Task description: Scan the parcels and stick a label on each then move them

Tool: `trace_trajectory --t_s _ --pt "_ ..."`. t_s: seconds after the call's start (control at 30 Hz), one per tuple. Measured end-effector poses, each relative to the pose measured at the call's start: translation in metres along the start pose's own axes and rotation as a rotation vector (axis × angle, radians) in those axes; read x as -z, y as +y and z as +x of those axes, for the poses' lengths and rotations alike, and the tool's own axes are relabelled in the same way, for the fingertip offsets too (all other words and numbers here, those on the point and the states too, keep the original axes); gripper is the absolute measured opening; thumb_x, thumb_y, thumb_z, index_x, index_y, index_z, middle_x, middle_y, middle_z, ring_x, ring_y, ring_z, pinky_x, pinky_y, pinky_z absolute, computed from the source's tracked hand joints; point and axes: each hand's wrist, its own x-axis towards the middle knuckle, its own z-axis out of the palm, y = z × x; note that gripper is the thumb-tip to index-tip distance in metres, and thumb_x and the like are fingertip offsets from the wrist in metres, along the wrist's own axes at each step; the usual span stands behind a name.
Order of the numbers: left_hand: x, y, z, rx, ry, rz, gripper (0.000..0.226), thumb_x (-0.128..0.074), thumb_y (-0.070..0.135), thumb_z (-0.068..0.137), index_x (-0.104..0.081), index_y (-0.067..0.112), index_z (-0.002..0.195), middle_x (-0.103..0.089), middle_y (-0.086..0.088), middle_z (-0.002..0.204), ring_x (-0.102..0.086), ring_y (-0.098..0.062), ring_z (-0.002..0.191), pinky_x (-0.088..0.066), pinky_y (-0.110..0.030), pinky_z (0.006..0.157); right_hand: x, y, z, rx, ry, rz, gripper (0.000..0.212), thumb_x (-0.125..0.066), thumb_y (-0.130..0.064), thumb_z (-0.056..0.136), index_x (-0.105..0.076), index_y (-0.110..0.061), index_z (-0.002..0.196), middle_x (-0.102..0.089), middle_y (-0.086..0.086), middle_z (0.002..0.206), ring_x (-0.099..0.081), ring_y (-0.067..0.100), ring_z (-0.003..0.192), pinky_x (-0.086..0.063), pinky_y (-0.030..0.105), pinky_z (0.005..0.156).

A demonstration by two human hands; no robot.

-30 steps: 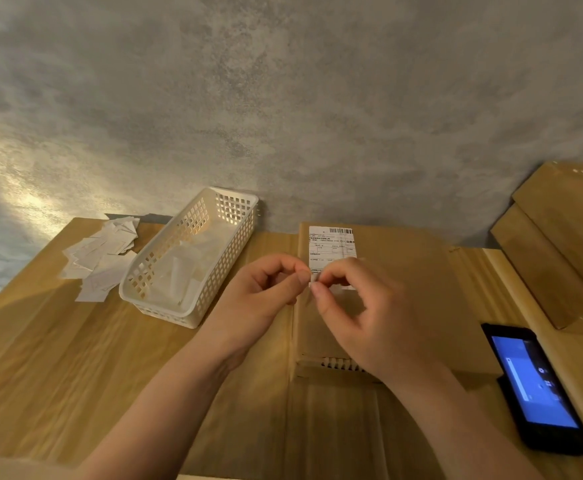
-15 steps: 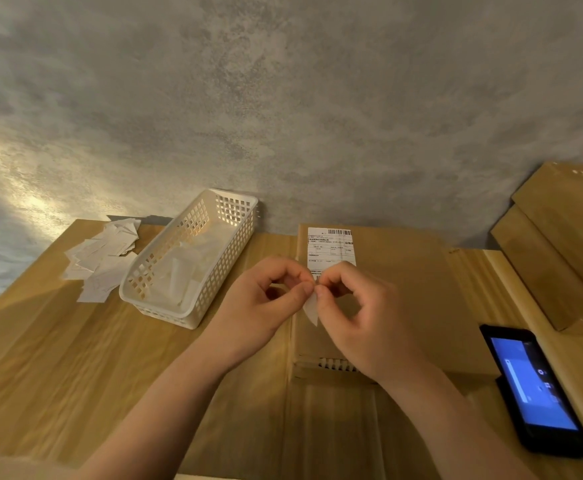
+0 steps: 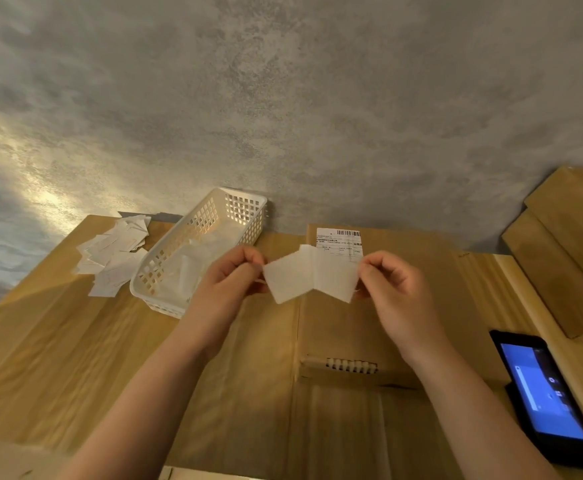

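Note:
A flat brown cardboard parcel (image 3: 397, 306) lies on the wooden table against the wall, with a printed shipping label (image 3: 338, 239) stuck at its far left corner. Above the parcel, my left hand (image 3: 227, 282) pinches one white sheet (image 3: 288, 280) and my right hand (image 3: 394, 289) pinches another white sheet (image 3: 335, 277). The two sheets are spread apart and still meet in the middle. A black phone (image 3: 546, 400) with a lit blue screen lies at the right.
A white plastic basket (image 3: 165, 289) holding white paper stands left of the parcel. Loose white paper slips (image 3: 110, 254) lie at the far left by the wall. More cardboard parcels (image 3: 567, 258) are stacked at the right. Another cardboard sheet (image 3: 248, 393) lies under my forearms.
My hands were pinched close together over a small white piece. They have moved apart, and the white label now spreads into two sheets between them.

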Motion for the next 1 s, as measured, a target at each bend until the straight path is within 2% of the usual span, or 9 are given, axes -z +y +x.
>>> trace_trajectory --t_s 0.13,0.23,0.33,0.43,0.53,0.6,0.83,0.93,1.0 --pt "0.020 0.005 0.002 0.040 0.189 -0.003 0.030 -0.042 0.006 0.098 -0.057 0.019 0.075 -0.069 0.003 0.083 -0.066 -0.012 0.085 -0.053 -0.028 0.079 0.009 0.007 0.009 -0.041 0.111 -0.016 0.021 -0.052 -0.010 0.097 -0.064 -0.006 0.081 -0.067 0.015 0.082 -0.061 0.014 0.072 -0.048 0.028 0.066" --pt "0.040 0.005 0.009 0.074 0.357 0.059 0.025 -0.043 0.013 0.097 -0.056 0.020 0.077 -0.069 0.001 0.093 -0.066 -0.017 0.091 -0.054 -0.032 0.080 0.008 0.008 0.012 -0.062 0.165 0.015 0.023 -0.050 -0.008 0.098 -0.063 -0.008 0.079 -0.067 0.007 0.075 -0.060 0.008 0.067 -0.047 0.018 0.059" --pt "0.063 -0.002 0.015 0.014 0.496 0.284 0.016 -0.046 0.019 0.093 -0.056 0.016 0.081 -0.064 -0.009 0.095 -0.059 -0.017 0.085 -0.050 -0.038 0.080 0.003 0.009 0.013 -0.069 0.156 0.039 0.022 -0.049 -0.007 0.098 -0.064 -0.007 0.081 -0.067 0.001 0.074 -0.060 0.002 0.064 -0.046 0.012 0.055" --pt "0.081 -0.011 0.021 -0.040 0.516 0.557 0.014 -0.050 0.021 0.095 -0.057 0.013 0.086 -0.063 -0.002 0.084 -0.056 -0.014 0.078 -0.042 -0.032 0.069 -0.001 0.008 0.015 -0.067 0.125 0.044 0.021 -0.050 -0.009 0.099 -0.065 -0.005 0.084 -0.070 0.002 0.080 -0.061 0.002 0.066 -0.049 0.014 0.057" --pt "0.093 -0.022 0.026 -0.055 0.516 0.834 0.010 -0.057 0.027 0.093 -0.058 0.020 0.085 -0.065 0.003 0.088 -0.058 -0.019 0.086 -0.042 -0.035 0.069 -0.005 0.006 0.015 -0.047 0.102 0.042 0.021 -0.051 -0.010 0.099 -0.065 -0.007 0.084 -0.069 0.000 0.078 -0.060 0.003 0.067 -0.051 0.017 0.059" --pt "0.097 -0.028 0.027 -0.065 0.509 0.930 0.013 -0.064 0.029 0.090 -0.056 0.022 0.082 -0.062 0.003 0.085 -0.056 -0.020 0.087 -0.040 -0.035 0.069 -0.006 0.005 0.015 -0.039 0.087 0.034 0.020 -0.051 -0.011 0.099 -0.065 -0.009 0.085 -0.069 0.000 0.080 -0.060 0.003 0.067 -0.051 0.017 0.060" --pt "0.096 -0.030 0.026 -0.109 0.489 1.043 0.020 -0.071 0.027 0.086 -0.053 0.020 0.086 -0.058 0.005 0.088 -0.054 -0.023 0.089 -0.042 -0.038 0.075 -0.005 0.002 0.014 -0.025 0.090 0.019 0.021 -0.051 -0.010 0.099 -0.065 -0.010 0.084 -0.069 0.000 0.080 -0.061 0.002 0.067 -0.050 0.016 0.059" --pt "0.078 -0.018 0.020 -0.251 0.455 1.052 0.016 -0.069 0.023 0.087 -0.055 0.021 0.093 -0.055 0.009 0.094 -0.052 -0.020 0.093 -0.040 -0.036 0.080 -0.002 -0.001 0.011 -0.025 0.119 0.016 0.019 -0.051 -0.010 0.099 -0.065 -0.008 0.087 -0.070 0.001 0.083 -0.063 0.000 0.068 -0.050 0.014 0.058" --pt "0.055 -0.005 0.012 -0.331 0.377 0.988 0.011 -0.067 0.023 0.089 -0.057 0.022 0.093 -0.056 0.013 0.093 -0.050 -0.009 0.092 -0.040 -0.027 0.078 0.000 -0.004 0.007 -0.016 0.120 0.005 0.018 -0.051 -0.011 0.099 -0.066 -0.007 0.089 -0.070 0.000 0.084 -0.064 0.000 0.071 -0.051 0.014 0.059"
